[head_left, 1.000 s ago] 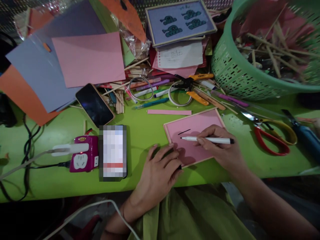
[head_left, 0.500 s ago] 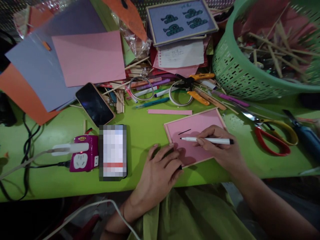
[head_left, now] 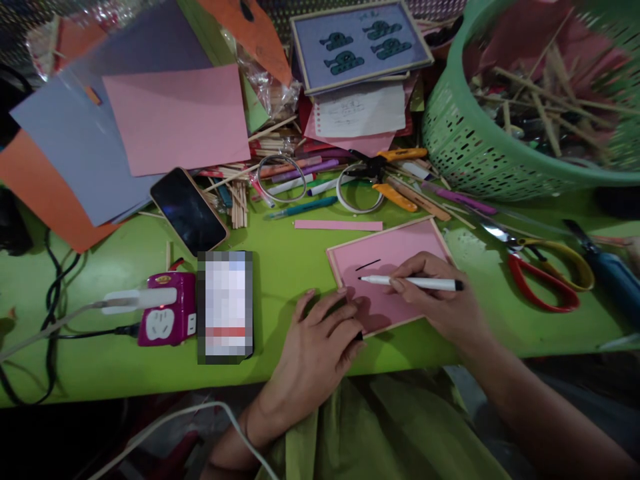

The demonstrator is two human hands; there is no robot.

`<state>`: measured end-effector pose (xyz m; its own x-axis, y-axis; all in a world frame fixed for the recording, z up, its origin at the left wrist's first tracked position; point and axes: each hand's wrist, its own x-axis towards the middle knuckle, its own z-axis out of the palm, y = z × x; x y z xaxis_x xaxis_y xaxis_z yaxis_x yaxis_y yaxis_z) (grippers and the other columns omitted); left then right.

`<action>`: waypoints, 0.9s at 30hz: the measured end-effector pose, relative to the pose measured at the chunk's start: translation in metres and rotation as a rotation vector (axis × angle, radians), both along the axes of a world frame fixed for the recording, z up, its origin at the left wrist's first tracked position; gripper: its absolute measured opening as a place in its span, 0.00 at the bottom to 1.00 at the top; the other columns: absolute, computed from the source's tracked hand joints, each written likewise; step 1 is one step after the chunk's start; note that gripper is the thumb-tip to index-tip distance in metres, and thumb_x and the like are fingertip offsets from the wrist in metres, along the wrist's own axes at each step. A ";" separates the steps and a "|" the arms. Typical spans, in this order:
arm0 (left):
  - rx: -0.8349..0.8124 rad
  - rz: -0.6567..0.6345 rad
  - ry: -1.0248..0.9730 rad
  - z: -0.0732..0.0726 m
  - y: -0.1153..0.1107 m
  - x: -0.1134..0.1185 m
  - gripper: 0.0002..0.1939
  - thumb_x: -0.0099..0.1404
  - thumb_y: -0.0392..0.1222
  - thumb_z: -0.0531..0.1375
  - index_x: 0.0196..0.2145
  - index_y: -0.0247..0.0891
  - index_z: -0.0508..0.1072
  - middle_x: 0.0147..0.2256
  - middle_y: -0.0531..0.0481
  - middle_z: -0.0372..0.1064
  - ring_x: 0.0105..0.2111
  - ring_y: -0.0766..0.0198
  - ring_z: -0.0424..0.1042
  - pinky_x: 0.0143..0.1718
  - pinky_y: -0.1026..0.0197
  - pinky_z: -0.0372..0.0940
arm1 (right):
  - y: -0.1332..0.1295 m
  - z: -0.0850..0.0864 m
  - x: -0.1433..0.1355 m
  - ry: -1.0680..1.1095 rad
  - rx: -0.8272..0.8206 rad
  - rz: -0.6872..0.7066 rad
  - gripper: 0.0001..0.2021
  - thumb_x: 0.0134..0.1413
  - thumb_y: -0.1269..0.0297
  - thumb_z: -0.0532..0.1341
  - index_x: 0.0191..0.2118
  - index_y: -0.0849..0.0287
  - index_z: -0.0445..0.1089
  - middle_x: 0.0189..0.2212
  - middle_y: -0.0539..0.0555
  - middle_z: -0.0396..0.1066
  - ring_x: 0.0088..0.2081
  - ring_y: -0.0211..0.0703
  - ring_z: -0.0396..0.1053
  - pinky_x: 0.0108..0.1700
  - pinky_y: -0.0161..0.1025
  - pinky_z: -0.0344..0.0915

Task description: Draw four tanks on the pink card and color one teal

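A pink card [head_left: 400, 250] framed with thin wooden sticks lies tilted near the table's front edge. One short black line [head_left: 368, 265] is on its upper left part. My right hand [head_left: 433, 293] grips a white marker [head_left: 430, 283], its dark tip at the card's surface just below that line. At the card's lower left corner rests my left hand [head_left: 320, 337], some fingers spread over the frame. A small black cap [head_left: 359, 336] pokes out between its thumb and forefinger. Above the card lies a narrow pink strip [head_left: 339, 225].
Behind are markers, tape rings [head_left: 360, 189], orange-handled pliers [head_left: 400, 197] and a framed blue picture [head_left: 363, 47]. Scissors [head_left: 543, 287] and a green basket [head_left: 465, 147] stand right. Two phones [head_left: 189, 212], a magenta power socket [head_left: 185, 300] and coloured paper [head_left: 180, 117] lie left.
The view has shifted very slightly. The rear end of the marker and my right hand have moved a little left; the tip stays near the same spot below the line.
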<state>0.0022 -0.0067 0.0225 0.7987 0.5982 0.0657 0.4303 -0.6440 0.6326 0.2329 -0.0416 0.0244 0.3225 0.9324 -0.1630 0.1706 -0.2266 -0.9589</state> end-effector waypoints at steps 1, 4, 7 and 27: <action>0.004 0.003 0.005 0.000 0.000 0.000 0.07 0.74 0.38 0.60 0.47 0.46 0.75 0.56 0.54 0.77 0.66 0.60 0.65 0.70 0.46 0.50 | 0.000 0.000 0.000 -0.003 0.001 -0.005 0.07 0.55 0.61 0.71 0.33 0.51 0.74 0.27 0.50 0.79 0.28 0.45 0.78 0.28 0.39 0.73; 0.008 0.011 0.010 0.001 0.000 0.000 0.07 0.74 0.38 0.60 0.47 0.46 0.75 0.55 0.54 0.77 0.65 0.60 0.66 0.70 0.46 0.52 | 0.001 0.000 -0.001 -0.016 0.017 -0.016 0.07 0.55 0.61 0.71 0.32 0.51 0.73 0.26 0.50 0.79 0.28 0.45 0.78 0.28 0.39 0.73; 0.003 0.006 0.005 0.001 0.000 0.000 0.07 0.75 0.39 0.58 0.47 0.45 0.75 0.55 0.53 0.77 0.65 0.59 0.66 0.69 0.45 0.52 | 0.000 -0.001 -0.001 -0.026 0.029 -0.035 0.06 0.55 0.62 0.71 0.33 0.51 0.73 0.26 0.50 0.79 0.28 0.46 0.79 0.29 0.40 0.75; 0.001 0.001 -0.038 0.002 0.003 -0.001 0.08 0.78 0.40 0.55 0.49 0.46 0.73 0.60 0.56 0.74 0.65 0.59 0.65 0.68 0.44 0.50 | -0.002 -0.002 0.009 -0.095 0.038 -0.202 0.06 0.54 0.65 0.70 0.31 0.50 0.73 0.25 0.50 0.78 0.27 0.46 0.78 0.25 0.39 0.71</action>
